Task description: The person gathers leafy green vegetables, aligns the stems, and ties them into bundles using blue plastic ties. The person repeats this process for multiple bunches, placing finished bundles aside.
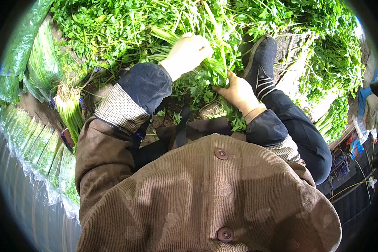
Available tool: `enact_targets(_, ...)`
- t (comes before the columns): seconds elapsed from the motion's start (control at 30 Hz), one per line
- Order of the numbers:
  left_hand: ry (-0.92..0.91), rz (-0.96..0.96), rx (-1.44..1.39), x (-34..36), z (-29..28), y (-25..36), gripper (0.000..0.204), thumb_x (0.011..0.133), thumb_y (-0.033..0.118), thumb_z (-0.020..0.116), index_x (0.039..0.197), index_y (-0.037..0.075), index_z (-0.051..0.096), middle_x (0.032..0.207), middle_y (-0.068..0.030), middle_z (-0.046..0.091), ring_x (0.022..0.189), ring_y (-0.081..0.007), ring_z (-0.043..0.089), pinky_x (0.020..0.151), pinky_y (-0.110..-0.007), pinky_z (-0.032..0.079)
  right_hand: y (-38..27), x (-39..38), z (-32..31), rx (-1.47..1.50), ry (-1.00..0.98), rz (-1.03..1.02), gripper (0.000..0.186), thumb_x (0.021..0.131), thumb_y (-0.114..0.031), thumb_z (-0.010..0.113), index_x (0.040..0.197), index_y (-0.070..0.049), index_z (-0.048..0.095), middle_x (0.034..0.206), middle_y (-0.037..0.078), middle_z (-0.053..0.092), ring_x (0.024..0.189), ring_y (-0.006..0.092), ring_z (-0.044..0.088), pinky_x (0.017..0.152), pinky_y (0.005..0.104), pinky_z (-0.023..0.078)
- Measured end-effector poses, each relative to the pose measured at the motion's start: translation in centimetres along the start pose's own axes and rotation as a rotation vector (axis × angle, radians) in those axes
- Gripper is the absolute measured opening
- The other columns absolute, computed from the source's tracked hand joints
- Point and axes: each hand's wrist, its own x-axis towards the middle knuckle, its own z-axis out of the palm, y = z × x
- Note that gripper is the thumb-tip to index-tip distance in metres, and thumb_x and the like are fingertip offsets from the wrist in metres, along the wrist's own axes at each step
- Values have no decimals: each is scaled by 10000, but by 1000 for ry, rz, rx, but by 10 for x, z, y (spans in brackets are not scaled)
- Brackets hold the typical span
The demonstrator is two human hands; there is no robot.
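Long-stemmed leafy greens that look like celery [216, 69] pass between my two hands. My left hand [188, 54] is closed at their upper left, its fingers curled in around pale green stalks. Lower and to the right, my right hand [238, 93] grips the leafy part, with the thumb up along its side. Leaves hang below that hand toward my lap. A big heap of the same loose greens [117, 31] spreads over the ground just beyond both hands.
My right shoe [262, 54] stands beside the greens. More celery [332, 80] lies at the right. A bundle with roots [69, 107] stands at the left, near plastic-wrapped bundles [44, 63] and a row of bagged greens [33, 145]. Tangled cords [348, 168] lie at the lower right.
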Motion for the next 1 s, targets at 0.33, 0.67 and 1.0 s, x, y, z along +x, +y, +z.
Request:
enact_targets(0.33,457,-486,109,-17,-147,-42,266,971,300,624,1129,88,649,1006,-34,673,930,-126,652,804,-288,510,17,13,11,619,-178,-3,671,785,-303,813,1317,13,555,1086,192,713,1013,271,688,927,348,507)
enact_targets(0.67,159,63,344,-21,-31,-18,105,862,139,634,931,65,662,939,-122,677,885,-257,653,826,-378,516,27,15,24,1027,-386,-73,639,806,-295,836,1296,22,574,1142,115,699,1009,189,649,927,324,495)
enact_targets(1.0,1191,-698,-468,-41,-189,-110,157,971,141,591,999,-11,617,851,-77,682,672,-131,585,624,-249,475,14,9,16,183,-82,-32,611,776,-250,755,1303,-2,572,1061,257,693,1031,377,670,903,418,521)
